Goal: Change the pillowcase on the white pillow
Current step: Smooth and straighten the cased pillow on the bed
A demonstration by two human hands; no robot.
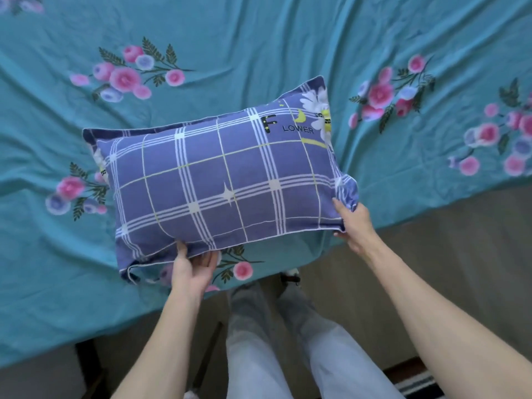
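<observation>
A pillow in a purple checked pillowcase (218, 180), printed with a daisy and the word FLOWER, hangs slightly above the teal floral bedsheet (230, 38). My left hand (193, 269) grips its near long edge, thumb on top and fingers underneath. My right hand (355, 223) pinches the near right corner, where the fabric bunches. The white pillow itself is hidden inside the case.
The bed's near edge runs diagonally from lower left to right. Beyond it is a beige floor (431, 269), with my legs in light trousers (288, 355) between my arms. A striped mat (417, 387) lies at the bottom right.
</observation>
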